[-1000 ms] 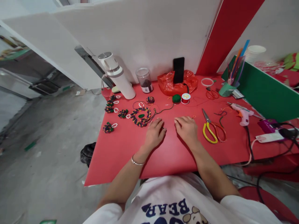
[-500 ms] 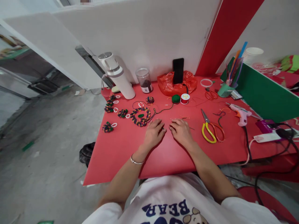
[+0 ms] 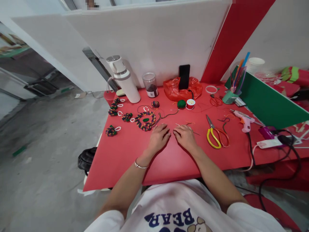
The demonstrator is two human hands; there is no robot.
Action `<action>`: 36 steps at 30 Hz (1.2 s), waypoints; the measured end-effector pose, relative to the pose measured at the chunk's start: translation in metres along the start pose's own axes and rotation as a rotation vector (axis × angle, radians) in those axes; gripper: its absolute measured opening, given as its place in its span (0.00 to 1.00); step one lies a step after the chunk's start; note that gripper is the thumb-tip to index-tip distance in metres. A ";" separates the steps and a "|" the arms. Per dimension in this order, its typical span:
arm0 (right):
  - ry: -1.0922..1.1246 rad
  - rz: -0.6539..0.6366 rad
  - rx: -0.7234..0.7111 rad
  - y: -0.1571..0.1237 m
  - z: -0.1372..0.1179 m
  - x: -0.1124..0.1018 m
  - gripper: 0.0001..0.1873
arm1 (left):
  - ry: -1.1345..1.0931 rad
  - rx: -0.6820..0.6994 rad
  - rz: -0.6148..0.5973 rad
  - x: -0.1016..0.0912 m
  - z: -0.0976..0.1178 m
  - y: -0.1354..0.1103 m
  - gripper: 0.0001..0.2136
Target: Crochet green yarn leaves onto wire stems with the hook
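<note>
My left hand (image 3: 159,137) rests on the red table, palm down, fingers slightly apart and holding nothing. Just beyond its left side lies a multicoloured braided yarn ring (image 3: 138,121) with a small green piece (image 3: 146,120) inside. My right hand (image 3: 185,137) also lies flat, partly over a thin needle-like tool (image 3: 196,133), whose ends show on both sides. Ahead of the hands are a green yarn ball (image 3: 181,104), a spool of red thread (image 3: 190,103) and a small multicoloured yarn ball (image 3: 155,104). Yellow-and-red-handled scissors (image 3: 213,135) lie right of my right hand.
Yarn pieces with white bead loops (image 3: 111,130) line the left side. Behind stand a white thermos (image 3: 130,88), a clear jar (image 3: 150,85) and a phone (image 3: 184,76) against a red plastic bag (image 3: 170,90). A pink glue gun (image 3: 246,123) and power strip (image 3: 269,142) lie right.
The camera view has shifted slightly. Both hands stay resting on the table in nearly the same place.
</note>
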State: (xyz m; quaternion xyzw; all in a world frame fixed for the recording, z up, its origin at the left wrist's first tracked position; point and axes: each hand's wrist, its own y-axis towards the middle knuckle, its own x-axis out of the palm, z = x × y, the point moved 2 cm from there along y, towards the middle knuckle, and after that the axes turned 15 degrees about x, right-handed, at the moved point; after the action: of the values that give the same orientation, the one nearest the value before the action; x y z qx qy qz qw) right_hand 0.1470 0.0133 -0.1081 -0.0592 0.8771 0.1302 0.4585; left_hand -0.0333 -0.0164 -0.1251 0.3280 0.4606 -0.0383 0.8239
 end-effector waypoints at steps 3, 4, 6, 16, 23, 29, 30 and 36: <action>-0.013 -0.006 -0.005 0.001 0.001 0.000 0.10 | -0.004 0.004 -0.005 0.000 -0.001 0.000 0.11; -0.016 -0.004 -0.008 0.001 0.001 0.000 0.10 | -0.003 0.007 -0.008 0.000 -0.002 -0.001 0.11; -0.026 -0.002 -0.009 0.000 0.001 0.001 0.10 | 0.003 0.012 -0.014 0.001 -0.003 -0.001 0.11; -0.059 -0.026 0.011 0.003 -0.007 -0.007 0.10 | -0.031 0.008 0.082 0.005 -0.007 0.008 0.08; -0.162 -0.035 0.085 0.024 -0.013 -0.038 0.10 | 0.088 -0.051 0.185 0.003 -0.026 0.040 0.11; -0.248 0.056 0.227 0.072 -0.004 -0.052 0.10 | 0.187 -0.153 0.170 0.004 -0.039 0.056 0.08; -0.250 0.098 0.240 0.083 -0.002 -0.052 0.11 | 0.195 -0.171 0.178 0.003 -0.040 0.056 0.08; -0.405 0.095 0.127 0.144 0.007 -0.037 0.23 | 0.201 -0.201 0.241 -0.002 -0.040 0.054 0.09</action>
State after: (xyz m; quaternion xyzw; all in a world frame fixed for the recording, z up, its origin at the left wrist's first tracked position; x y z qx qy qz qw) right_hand 0.1416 0.1531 -0.0571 0.0387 0.7752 0.1052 0.6216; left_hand -0.0444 0.0481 -0.1106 0.2991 0.4993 0.1398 0.8011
